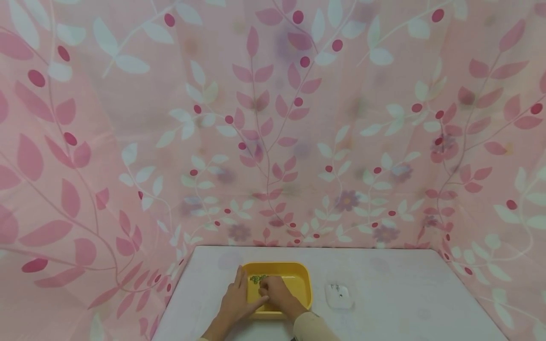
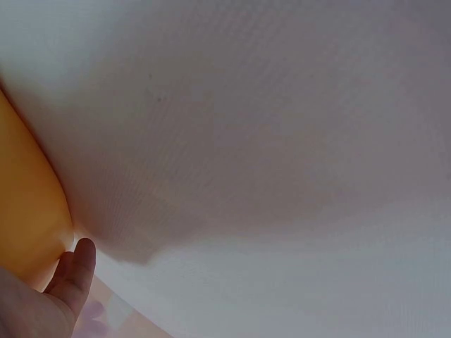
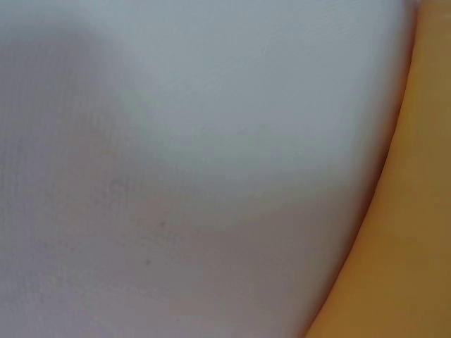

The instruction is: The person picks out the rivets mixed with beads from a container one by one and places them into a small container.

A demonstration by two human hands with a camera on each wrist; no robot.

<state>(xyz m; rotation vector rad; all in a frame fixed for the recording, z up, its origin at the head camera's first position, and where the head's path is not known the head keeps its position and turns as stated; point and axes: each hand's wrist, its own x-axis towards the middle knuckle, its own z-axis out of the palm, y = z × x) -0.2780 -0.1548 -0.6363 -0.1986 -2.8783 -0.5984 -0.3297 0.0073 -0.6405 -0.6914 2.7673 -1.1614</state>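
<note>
A yellow tray (image 1: 300,286) stands on the white table, with small green pieces (image 1: 256,279) lying in its far left part. My left hand (image 1: 234,298) rests along the tray's left side, its fingers straight and its thumb reaching over the near left part. In the left wrist view the fingers (image 2: 79,278) touch the tray's outer wall (image 2: 28,204). Inside the tray is my right hand (image 1: 277,291), fingers bent down just right of the green pieces. What lies under those fingertips is hidden. The right wrist view shows only the tray's outer wall (image 3: 402,232) and table.
To the right of the tray, a small clear dish (image 1: 339,297) with a few tiny dark and silvery bits sits on the white tabletop (image 1: 396,293). A pink leaf-patterned curtain (image 1: 273,142) hangs behind the table and along both sides.
</note>
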